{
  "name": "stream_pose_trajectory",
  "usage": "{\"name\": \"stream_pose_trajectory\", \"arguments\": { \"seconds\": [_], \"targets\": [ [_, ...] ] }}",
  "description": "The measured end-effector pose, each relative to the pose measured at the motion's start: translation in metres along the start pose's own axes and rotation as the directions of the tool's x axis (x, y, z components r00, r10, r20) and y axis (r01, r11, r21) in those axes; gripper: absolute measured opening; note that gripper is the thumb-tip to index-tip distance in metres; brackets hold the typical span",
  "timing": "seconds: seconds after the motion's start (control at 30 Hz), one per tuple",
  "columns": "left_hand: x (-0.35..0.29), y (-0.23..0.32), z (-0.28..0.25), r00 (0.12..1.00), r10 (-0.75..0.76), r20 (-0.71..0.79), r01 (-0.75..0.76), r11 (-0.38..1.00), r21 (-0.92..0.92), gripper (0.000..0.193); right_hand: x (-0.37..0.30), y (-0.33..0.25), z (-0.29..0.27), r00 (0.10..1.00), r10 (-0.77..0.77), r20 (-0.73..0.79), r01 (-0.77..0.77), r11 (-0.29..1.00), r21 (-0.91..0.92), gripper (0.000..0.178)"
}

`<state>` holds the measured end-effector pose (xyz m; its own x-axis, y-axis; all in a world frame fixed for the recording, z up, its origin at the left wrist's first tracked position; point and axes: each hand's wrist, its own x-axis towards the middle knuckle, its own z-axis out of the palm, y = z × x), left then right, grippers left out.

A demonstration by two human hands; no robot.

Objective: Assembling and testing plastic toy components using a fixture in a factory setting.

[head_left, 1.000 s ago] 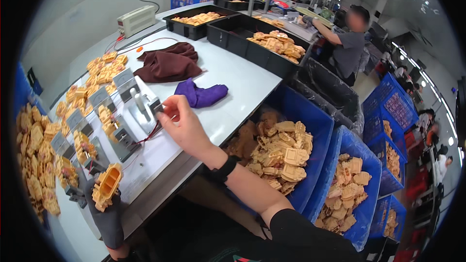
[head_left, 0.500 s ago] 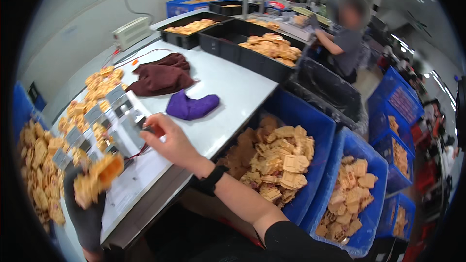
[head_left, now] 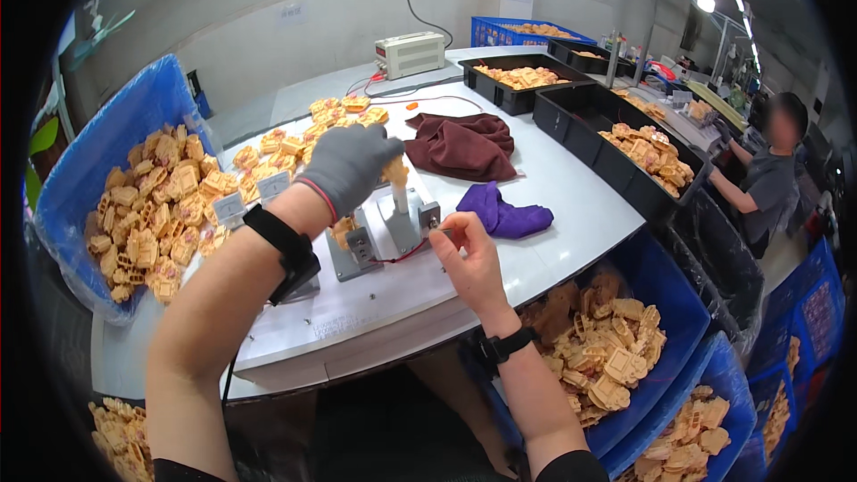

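Note:
My left hand (head_left: 351, 167), in a grey glove, grips a tan molded plastic part (head_left: 394, 171) above the grey-and-white bench fixture (head_left: 390, 219). The part sits against the top of a white post on the fixture; the fingers partly hide it. My bare right hand (head_left: 469, 259) is at the fixture's right end, thumb and forefinger pinched by a small grey block (head_left: 429, 215). What lies between those fingertips is too small to make out. A red wire (head_left: 406, 254) runs along the fixture's front toward that hand.
Tan parts (head_left: 268, 153) lie behind the fixture. Blue lined bins (head_left: 80, 156) of parts stand left and below right. A brown cloth (head_left: 460, 145), purple cloth (head_left: 504, 211), power supply (head_left: 410, 54) and black trays (head_left: 571, 116) are on the bench. A co-worker (head_left: 769, 178) stands far right.
My left hand has brought the tan part up from the bench's near left to the fixture. My right hand remains at the fixture's right end. The view has swung left.

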<state>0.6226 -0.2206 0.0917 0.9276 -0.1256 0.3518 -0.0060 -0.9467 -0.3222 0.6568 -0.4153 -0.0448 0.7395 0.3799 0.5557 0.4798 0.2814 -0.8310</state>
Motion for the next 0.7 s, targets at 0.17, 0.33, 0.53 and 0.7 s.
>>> {"name": "stream_pose_trajectory", "arguments": {
  "seconds": [0.17, 0.33, 0.53, 0.7],
  "targets": [
    [0.007, 0.006, 0.018, 0.964, 0.225, -0.144, -0.22, 0.974, 0.051, 0.023, -0.001, 0.004, -0.003, 0.999, -0.036, 0.01, 0.036, 0.999, 0.029, 0.017],
    [-0.001, 0.015, 0.01, 0.983, 0.16, -0.093, -0.162, 0.987, -0.015, 0.014, 0.005, -0.009, 0.005, 0.999, -0.043, 0.004, 0.043, 0.999, -0.012, 0.024],
    [-0.002, 0.041, 0.008, 0.976, 0.165, 0.143, -0.14, 0.976, -0.17, 0.045, 0.002, -0.014, -0.004, 1.0, -0.024, 0.02, 0.025, 0.999, -0.027, 0.025],
    [-0.033, 0.04, -0.013, 0.985, 0.171, 0.033, -0.163, 0.972, -0.169, 0.069, -0.002, -0.009, -0.001, 1.0, 0.01, -0.008, -0.01, 0.998, -0.058, 0.034]
  ]
}}
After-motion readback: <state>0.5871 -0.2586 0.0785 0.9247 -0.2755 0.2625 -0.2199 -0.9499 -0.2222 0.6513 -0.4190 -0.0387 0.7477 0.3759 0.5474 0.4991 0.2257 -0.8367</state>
